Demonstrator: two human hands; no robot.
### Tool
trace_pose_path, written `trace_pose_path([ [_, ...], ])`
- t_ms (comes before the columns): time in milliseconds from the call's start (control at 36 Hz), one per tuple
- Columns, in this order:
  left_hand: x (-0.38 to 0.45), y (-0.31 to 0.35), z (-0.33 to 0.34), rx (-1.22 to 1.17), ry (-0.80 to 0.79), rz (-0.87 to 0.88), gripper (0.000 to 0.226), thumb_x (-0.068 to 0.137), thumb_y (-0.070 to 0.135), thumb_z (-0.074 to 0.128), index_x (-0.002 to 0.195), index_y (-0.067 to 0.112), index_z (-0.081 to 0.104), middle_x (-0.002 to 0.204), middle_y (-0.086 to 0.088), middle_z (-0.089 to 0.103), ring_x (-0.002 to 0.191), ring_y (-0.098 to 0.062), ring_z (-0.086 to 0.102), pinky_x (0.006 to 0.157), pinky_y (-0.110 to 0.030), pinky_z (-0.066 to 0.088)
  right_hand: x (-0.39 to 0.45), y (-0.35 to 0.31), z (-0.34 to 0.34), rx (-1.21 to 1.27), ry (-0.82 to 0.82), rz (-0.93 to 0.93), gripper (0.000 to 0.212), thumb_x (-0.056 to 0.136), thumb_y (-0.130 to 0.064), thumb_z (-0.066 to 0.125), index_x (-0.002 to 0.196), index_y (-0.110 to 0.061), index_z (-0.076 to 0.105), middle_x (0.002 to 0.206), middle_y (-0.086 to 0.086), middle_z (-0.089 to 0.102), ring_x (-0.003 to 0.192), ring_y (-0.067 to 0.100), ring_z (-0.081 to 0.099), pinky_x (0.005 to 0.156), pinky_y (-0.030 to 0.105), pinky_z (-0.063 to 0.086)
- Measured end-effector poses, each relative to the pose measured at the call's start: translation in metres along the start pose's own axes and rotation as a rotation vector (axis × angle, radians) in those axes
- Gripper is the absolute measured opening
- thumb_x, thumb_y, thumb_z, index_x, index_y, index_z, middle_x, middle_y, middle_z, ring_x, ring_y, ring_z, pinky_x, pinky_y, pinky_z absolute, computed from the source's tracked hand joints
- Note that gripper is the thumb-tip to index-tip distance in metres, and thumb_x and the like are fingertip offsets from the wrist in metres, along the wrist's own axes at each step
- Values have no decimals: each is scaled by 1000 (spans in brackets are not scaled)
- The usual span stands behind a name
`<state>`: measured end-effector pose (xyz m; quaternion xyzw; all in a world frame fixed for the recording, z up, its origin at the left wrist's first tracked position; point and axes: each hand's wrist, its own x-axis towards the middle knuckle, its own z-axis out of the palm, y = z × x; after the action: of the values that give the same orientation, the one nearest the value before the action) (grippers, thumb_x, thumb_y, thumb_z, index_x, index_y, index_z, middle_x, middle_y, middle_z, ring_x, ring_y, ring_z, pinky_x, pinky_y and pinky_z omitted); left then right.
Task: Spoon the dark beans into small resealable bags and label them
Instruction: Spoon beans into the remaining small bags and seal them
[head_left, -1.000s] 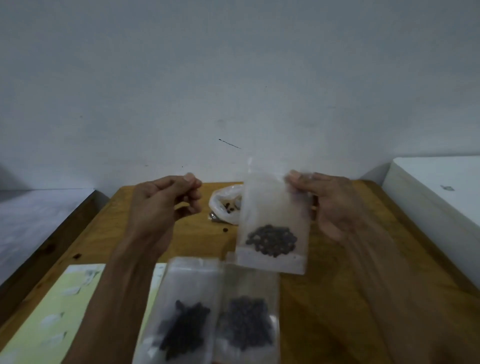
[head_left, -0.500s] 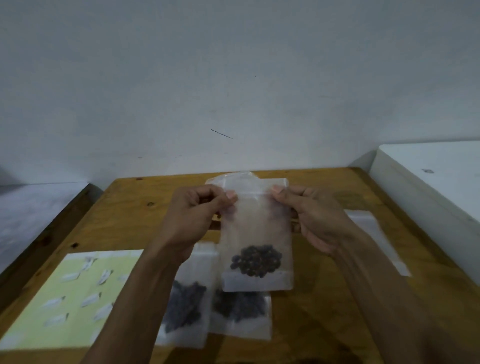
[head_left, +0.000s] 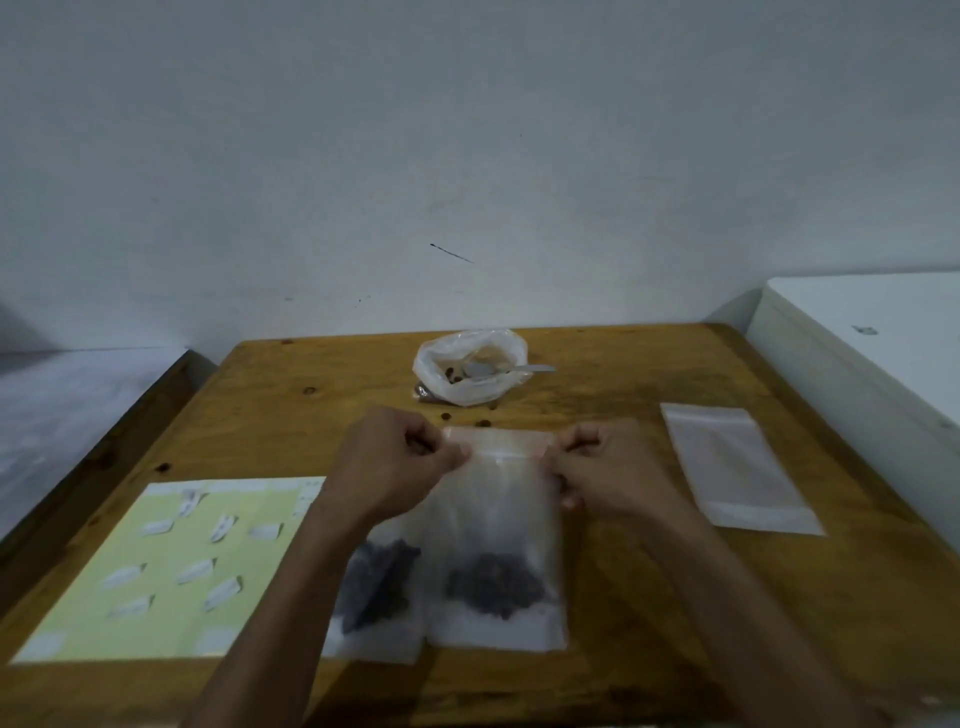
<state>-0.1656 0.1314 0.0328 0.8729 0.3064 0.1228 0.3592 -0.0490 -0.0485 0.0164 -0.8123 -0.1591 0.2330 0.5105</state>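
Note:
A small clear resealable bag with dark beans in its bottom lies low over the table's middle. My left hand pinches its top strip at the left corner and my right hand pinches the right corner. Partly under it, to the left, lies a second filled bag. At the table's back stands an open white plastic bag with a few beans and a metal spoon in it. A pale yellow label sheet with several white stickers lies at the left.
An empty resealable bag lies flat at the right. A few loose beans sit just behind my hands. The wooden table meets a white wall behind. A white cabinet stands to the right.
The bag was hanging from my right hand alone; my left hand took its other corner. Both hands then brought it down toward the table over the filled bags.

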Motion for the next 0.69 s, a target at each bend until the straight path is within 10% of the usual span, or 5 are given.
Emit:
trace_pose_path([
  [194,9,-3,15,226,60,12,42,81,52,75,111,24,67,91,10,64,86,-13,60,72,-29,47,5,14,19,-354,153,-98,23,88,-38,72,106,-26,66,95,-11,65,84,2,59,66,19,45],
  [417,23,28,28,116,148,238,28,84,45,75,101,23,71,78,14,64,75,-2,60,66,-28,53,15,11,-20,-415,279,-152,35,90,-42,69,118,-22,67,103,-9,64,93,7,55,76,26,44],
  [694,48,110,105,119,-170,369,22,85,45,73,87,23,70,76,10,65,72,-8,63,69,-33,57,56,56,-125,-655,540,199,76,87,-64,59,140,-11,51,146,13,49,134,36,43,100,47,43],
])
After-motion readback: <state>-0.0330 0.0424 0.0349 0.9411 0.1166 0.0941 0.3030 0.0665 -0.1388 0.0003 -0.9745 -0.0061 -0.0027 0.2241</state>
